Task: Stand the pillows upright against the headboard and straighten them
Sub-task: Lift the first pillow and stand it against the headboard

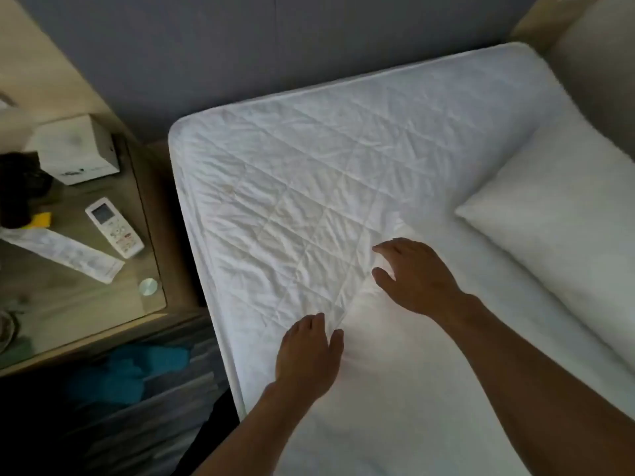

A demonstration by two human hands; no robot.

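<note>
Two white pillows lie flat on the quilted white mattress. The near pillow fills the lower middle, its far corner under my hands. My left hand rests flat on its left edge, fingers extended, thumb apart. At the far corner my right hand is spread over the fabric, with thumb and fingers apart. The second pillow lies at the right, clear of both hands. The grey-blue headboard stands along the mattress's far edge, with bare mattress between it and the pillows.
A glass-topped nightstand stands left of the bed with a white remote, a white box, a paper strip and a dark object. Blue cloth lies below it. A beige wall bounds the right.
</note>
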